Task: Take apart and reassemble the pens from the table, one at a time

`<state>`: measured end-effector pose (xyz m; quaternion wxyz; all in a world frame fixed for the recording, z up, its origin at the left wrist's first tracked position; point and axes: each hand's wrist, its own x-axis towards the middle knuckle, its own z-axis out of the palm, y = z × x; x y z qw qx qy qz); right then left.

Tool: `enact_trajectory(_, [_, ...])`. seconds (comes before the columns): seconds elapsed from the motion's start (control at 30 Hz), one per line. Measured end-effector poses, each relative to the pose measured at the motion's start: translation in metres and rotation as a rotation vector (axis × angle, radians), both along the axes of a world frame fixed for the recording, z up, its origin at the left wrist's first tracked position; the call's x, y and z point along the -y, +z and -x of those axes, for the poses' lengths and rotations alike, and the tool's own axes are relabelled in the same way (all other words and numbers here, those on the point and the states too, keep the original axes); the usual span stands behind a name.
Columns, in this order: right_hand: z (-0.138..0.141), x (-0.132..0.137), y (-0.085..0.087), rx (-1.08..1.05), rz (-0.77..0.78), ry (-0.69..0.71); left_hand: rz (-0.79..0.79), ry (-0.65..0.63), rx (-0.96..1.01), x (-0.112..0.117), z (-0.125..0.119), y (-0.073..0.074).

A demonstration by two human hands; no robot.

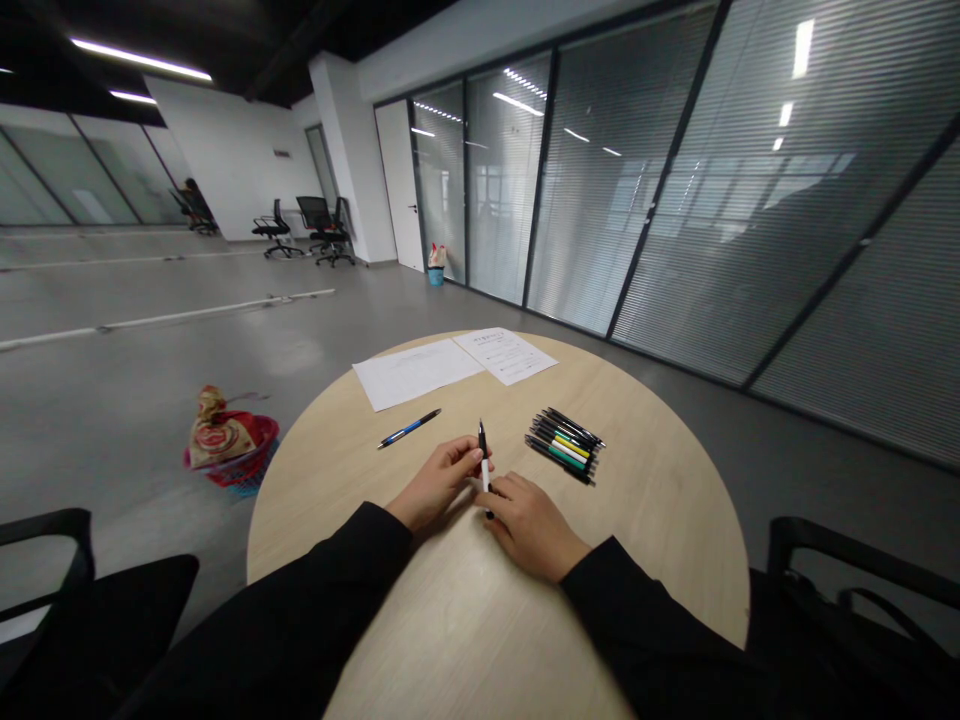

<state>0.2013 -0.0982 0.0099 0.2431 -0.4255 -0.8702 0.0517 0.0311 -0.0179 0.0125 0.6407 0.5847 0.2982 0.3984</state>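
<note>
A: What's the left hand (439, 483) doing?
B: Gripping a black-and-white pen (484, 468) nearly upright above the surface (645, 520).
A: And the right hand (531, 525)?
B: Curled over the pen's lower end; can't tell if it grips.

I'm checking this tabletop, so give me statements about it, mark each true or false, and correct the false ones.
1. The left hand holds the blue pen. False: that pen lies on the table, apart from the hands; the left hand holds a black-and-white pen.
2. The right hand is next to the black-and-white pen. True.
3. A bundle of pens lies to the right of the hands. True.
4. One sheet of paper lies on the table. False: there are two sheets of paper.
5. The red basket stands on the table. False: it stands on the floor.
</note>
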Motion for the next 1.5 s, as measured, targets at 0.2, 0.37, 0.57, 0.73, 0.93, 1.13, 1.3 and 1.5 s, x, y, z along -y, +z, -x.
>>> enact_trajectory(0.2, [-0.001, 0.000, -0.001, -0.075, 0.061, 0.000, -0.003, 0.079, 0.005, -0.003, 0.001, 0.001])
enact_trajectory(0.37, [-0.005, -0.002, -0.004, -0.411, 0.159, 0.013, 0.005, 0.115, 0.012, -0.004, 0.001, -0.001])
enact_trajectory(0.57, [-0.011, -0.016, -0.020, -0.782, 0.471, -0.034, 0.018, 0.050, 0.043, 0.001, 0.000, 0.000])
enact_trajectory(0.73, [-0.015, -0.023, -0.025, -0.828, 0.542, -0.032, 0.035, 0.015, 0.048, 0.007, -0.001, 0.007])
enact_trajectory(0.93, [-0.043, -0.024, -0.013, -0.393, 0.229, -0.269, -0.117, 0.092, -0.129, -0.003, 0.006, 0.002])
enact_trajectory(1.13, [-0.075, -0.025, -0.006, 0.011, 0.089, -0.555, -0.382, 0.291, -0.389, -0.023, 0.023, -0.006])
enact_trajectory(1.3, [-0.082, -0.023, -0.005, 0.143, 0.151, -0.650, -0.499, 0.323, -0.507, -0.024, 0.027, -0.003])
enact_trajectory(1.5, [-0.083, -0.020, -0.002, 0.197, 0.207, -0.691, -0.551, 0.396, -0.571, -0.029, 0.031, -0.001])
